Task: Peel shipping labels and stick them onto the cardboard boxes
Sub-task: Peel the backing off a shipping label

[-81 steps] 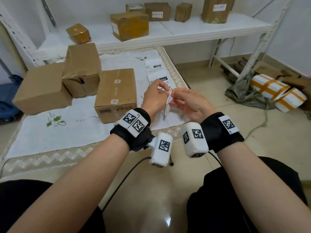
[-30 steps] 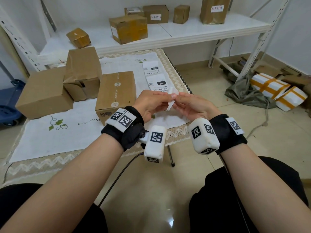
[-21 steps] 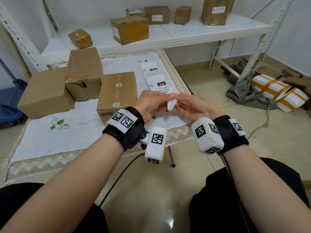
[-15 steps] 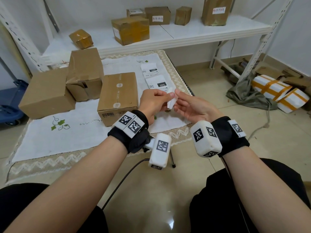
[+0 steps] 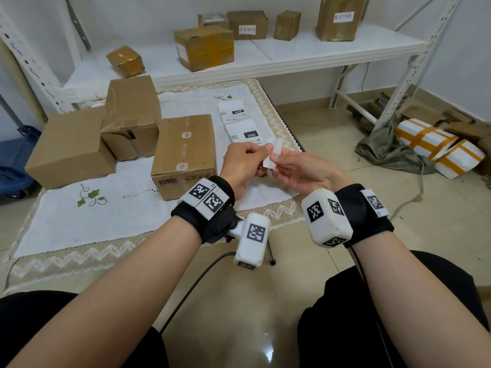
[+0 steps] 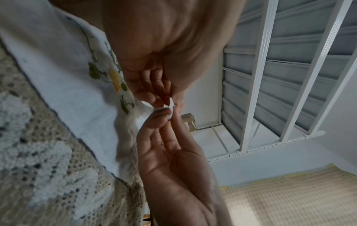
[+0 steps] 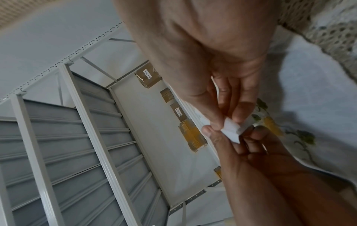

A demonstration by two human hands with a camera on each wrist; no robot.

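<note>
A low worktop (image 5: 106, 229) covered with a white cloth carries three cardboard boxes (image 5: 183, 152), and a strip of printed shipping labels (image 5: 240, 126) lies just beside the nearest box. In front of the strip, both hands meet in the air above the worktop's near right corner, palms turned toward each other. The left hand (image 5: 245, 163) has its fingers curled, thumb and forefinger pinching one edge of a small white label (image 5: 271, 155). The right hand (image 5: 300, 171) pinches the opposite edge with its fingertips, the other fingers loosely extended. The label sits bent between the two pinches, well apart from any box. The likely risks: the thin paper could tear if pulled unevenly, or the sticky side could fold onto itself or cling to a finger, spoiling the label before it reaches a box.
</note>
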